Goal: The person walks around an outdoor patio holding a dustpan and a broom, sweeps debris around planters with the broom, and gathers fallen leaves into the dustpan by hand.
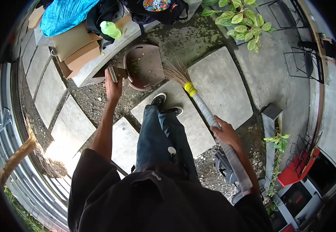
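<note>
My left hand (114, 86) is wrapped round the handle of a brownish dustpan (152, 63), which is tilted at the edge of the paving. Small leaves and bits of debris (135, 66) lie inside the pan. In my right hand (226, 133) is the long grey-wrapped handle of a stick broom (204, 109) with a yellow binding. The broom's thin bristles (176, 71) fan out beside the pan's open edge, close to it; I cannot tell whether they touch.
A concrete ledge (131, 36) carries an opened cardboard box (73, 48), a blue plastic bag (65, 15), a green bottle (110, 29) and black backpacks (156, 11). Paving slabs (220, 85) have gravel gaps between them. A leafy plant (245, 23) and a planter (272, 116) stand right.
</note>
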Motion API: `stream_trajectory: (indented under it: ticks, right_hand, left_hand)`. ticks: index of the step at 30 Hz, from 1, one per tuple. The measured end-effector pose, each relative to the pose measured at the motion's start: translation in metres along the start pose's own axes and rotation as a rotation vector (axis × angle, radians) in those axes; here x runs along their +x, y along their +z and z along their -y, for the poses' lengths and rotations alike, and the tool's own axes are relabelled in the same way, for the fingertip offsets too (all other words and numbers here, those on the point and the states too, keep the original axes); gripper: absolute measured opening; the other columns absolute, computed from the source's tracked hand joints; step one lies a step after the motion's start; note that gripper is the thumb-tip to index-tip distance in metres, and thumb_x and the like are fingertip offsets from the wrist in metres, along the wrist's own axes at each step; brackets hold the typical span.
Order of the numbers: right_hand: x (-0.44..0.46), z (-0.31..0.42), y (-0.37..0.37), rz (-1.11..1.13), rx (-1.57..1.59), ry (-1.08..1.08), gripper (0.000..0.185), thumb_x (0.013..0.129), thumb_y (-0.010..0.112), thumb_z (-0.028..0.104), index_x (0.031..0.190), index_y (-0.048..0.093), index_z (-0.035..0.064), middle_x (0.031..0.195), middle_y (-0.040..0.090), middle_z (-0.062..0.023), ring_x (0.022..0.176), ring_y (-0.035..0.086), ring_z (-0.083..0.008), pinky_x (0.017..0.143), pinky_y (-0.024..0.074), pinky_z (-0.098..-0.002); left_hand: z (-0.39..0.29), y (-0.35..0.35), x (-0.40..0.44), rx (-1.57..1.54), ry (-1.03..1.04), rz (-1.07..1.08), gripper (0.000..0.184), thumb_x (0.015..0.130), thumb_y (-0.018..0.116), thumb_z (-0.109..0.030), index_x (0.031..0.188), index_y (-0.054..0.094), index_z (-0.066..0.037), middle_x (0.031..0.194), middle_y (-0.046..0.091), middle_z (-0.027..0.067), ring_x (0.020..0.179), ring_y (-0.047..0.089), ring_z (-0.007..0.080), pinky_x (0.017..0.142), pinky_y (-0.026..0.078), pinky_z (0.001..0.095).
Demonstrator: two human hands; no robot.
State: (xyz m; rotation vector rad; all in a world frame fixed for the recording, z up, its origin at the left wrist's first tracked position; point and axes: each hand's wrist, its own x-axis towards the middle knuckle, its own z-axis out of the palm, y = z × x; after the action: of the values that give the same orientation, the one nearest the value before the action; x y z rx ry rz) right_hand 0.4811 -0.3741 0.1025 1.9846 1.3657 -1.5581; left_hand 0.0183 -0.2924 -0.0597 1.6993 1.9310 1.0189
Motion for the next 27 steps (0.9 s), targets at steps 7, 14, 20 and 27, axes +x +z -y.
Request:
stream_trajectory:
  ticks: [7,14,20,27]
  right_hand:
    - [-0.056,-0.022,0.019,-0.109,0.205,-0.109,0.065,0.092,0.064,0.023,0.148,0.033,0.0072,0.077,0.061,-0.0087,0.05,0.056,-0.0127,0.048,0.0484,-0.03]
    - [-0.025,-0.023,-0.023,-0.414,0.067,0.018,0.066,0.087,0.065,0.024,0.143,0.039,0.0026,0.075,0.067,-0.0212,0.057,0.067,-0.0253,0.055,0.0532,-0.038]
    - [0.066,-0.053,-0.118,-0.467,-0.108,0.073,0.067,0.087,0.063,0.025,0.144,0.036,0.0043,0.084,0.066,-0.0247,0.07,0.067,-0.033,0.065,0.054,-0.0423]
    - [0.195,-0.045,-0.238,-0.431,-0.28,0.116,0.063,0.087,0.059,0.026,0.141,0.038,0.0027,0.104,0.064,-0.0295,0.088,0.067,-0.0419,0.082,0.0538,-0.0468]
  left_hand:
    - [-0.012,-0.002,-0.009,-0.052,0.008,-0.061,0.052,0.076,0.059,0.002,0.126,0.042,0.0,0.111,0.05,0.0236,0.1,0.051,0.0461,0.085,0.043,0.049]
    - [-0.011,0.011,-0.008,-0.074,-0.186,-0.087,0.05,0.078,0.06,0.001,0.126,0.044,-0.004,0.115,0.055,0.0231,0.105,0.055,0.044,0.088,0.045,0.0475]
    - [-0.015,0.043,0.001,-0.074,-0.299,-0.048,0.056,0.079,0.057,0.004,0.132,0.041,-0.006,0.12,0.056,0.0236,0.108,0.057,0.0437,0.09,0.047,0.0454]
    - [-0.052,0.096,0.035,-0.051,-0.357,-0.027,0.058,0.08,0.052,0.01,0.134,0.041,-0.008,0.121,0.055,0.0191,0.113,0.054,0.0345,0.097,0.042,0.039]
